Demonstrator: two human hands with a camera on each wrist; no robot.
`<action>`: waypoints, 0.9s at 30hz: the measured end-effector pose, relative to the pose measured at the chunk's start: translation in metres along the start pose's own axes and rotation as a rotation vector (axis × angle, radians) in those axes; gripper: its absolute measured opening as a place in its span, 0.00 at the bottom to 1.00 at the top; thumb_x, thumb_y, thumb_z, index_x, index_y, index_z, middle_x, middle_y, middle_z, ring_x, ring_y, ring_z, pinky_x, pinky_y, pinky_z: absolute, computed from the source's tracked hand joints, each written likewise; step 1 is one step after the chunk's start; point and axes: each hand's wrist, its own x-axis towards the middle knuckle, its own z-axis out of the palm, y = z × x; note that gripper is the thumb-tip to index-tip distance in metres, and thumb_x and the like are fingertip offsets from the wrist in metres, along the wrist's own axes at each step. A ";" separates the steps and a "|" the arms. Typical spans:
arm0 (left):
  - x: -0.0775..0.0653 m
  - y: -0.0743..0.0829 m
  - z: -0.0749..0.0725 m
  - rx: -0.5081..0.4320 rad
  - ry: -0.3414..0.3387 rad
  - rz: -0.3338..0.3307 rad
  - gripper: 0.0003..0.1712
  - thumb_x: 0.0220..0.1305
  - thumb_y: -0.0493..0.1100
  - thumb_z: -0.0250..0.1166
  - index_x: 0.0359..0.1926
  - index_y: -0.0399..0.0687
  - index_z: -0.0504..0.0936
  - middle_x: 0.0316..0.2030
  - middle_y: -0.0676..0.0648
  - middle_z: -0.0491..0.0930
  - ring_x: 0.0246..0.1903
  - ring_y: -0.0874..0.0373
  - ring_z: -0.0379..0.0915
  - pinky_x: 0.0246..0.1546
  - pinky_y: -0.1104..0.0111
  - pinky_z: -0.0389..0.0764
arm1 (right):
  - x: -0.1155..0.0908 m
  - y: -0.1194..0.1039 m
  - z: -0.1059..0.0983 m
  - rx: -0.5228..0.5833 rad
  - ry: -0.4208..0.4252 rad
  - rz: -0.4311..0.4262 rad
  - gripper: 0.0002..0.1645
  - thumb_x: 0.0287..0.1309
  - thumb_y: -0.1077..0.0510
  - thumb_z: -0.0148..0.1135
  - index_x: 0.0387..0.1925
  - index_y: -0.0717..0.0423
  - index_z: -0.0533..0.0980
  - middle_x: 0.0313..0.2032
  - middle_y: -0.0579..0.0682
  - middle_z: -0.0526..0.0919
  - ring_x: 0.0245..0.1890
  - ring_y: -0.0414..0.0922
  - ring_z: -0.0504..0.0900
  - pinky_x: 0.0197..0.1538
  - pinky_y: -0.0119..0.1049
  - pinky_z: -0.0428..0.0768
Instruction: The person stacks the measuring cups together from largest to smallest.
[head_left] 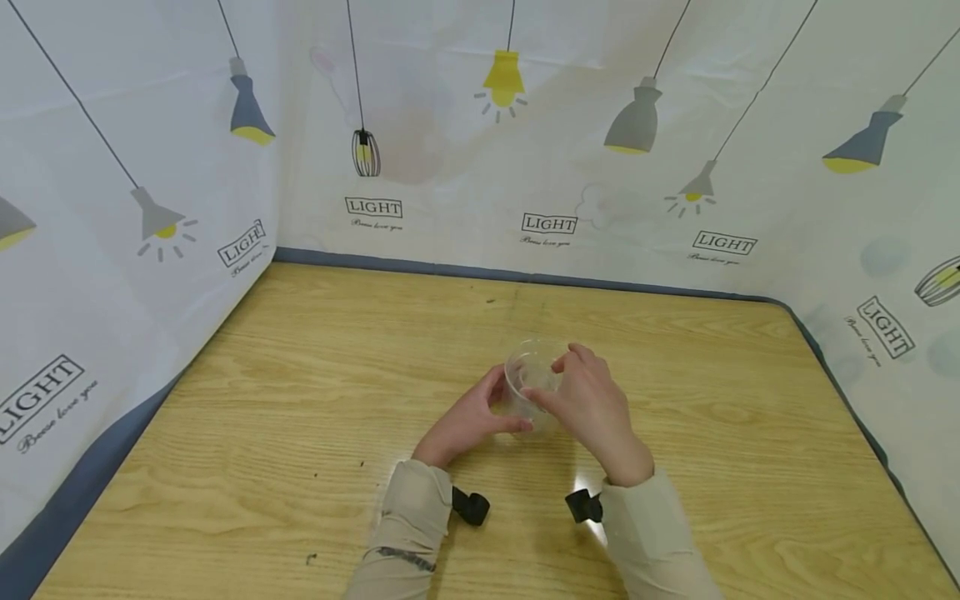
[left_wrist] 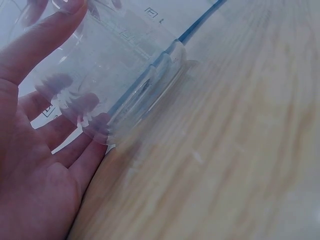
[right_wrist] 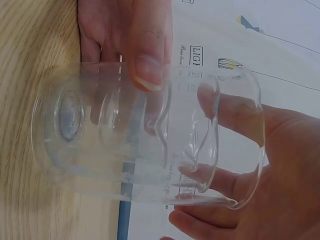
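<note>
A clear plastic cup (head_left: 534, 354) stands upright on the wooden table, with its mouth up. Inside it sits another clear cup, whose rim (right_wrist: 216, 135) shows below the outer rim in the right wrist view. My left hand (head_left: 468, 418) holds the outer cup from the left, thumb on the near side and fingers (left_wrist: 85, 125) behind and low near the base. From above, my right hand (head_left: 597, 408) reaches into the mouth; its thumb and a finger pinch the inner cup near its rim. Transparency makes the exact contact hard to see.
The wooden table (head_left: 262, 400) spreads around the hands. A white curtain (head_left: 442, 108) printed with lamps closes off the back and both sides, its blue lower edge along the table. Black wrist mounts (head_left: 471, 507) sit on both sleeves.
</note>
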 end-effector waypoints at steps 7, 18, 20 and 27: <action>-0.001 0.001 0.000 -0.009 0.002 0.005 0.48 0.45 0.50 0.71 0.62 0.76 0.52 0.61 0.65 0.57 0.60 0.65 0.53 0.59 0.62 0.56 | 0.001 -0.003 -0.003 -0.017 -0.014 0.000 0.33 0.41 0.38 0.66 0.38 0.63 0.76 0.58 0.61 0.64 0.56 0.57 0.64 0.50 0.51 0.69; -0.001 0.002 -0.001 -0.019 -0.003 0.011 0.47 0.46 0.49 0.71 0.63 0.73 0.52 0.62 0.63 0.57 0.61 0.64 0.52 0.59 0.62 0.55 | 0.005 -0.006 -0.005 -0.040 -0.048 -0.002 0.33 0.43 0.38 0.65 0.37 0.63 0.75 0.59 0.62 0.63 0.56 0.58 0.63 0.46 0.52 0.71; -0.001 0.001 -0.001 -0.015 -0.001 0.005 0.47 0.46 0.49 0.71 0.63 0.74 0.52 0.62 0.63 0.57 0.61 0.64 0.52 0.59 0.62 0.55 | 0.005 -0.006 -0.006 -0.046 -0.053 -0.004 0.33 0.43 0.38 0.65 0.37 0.64 0.76 0.59 0.63 0.63 0.56 0.58 0.63 0.46 0.52 0.71; 0.001 0.000 0.000 0.005 0.005 -0.025 0.48 0.44 0.52 0.71 0.63 0.74 0.52 0.62 0.63 0.57 0.61 0.64 0.52 0.59 0.61 0.55 | 0.008 -0.007 -0.007 -0.062 -0.082 -0.005 0.32 0.43 0.39 0.65 0.38 0.64 0.76 0.59 0.63 0.63 0.57 0.59 0.62 0.45 0.53 0.71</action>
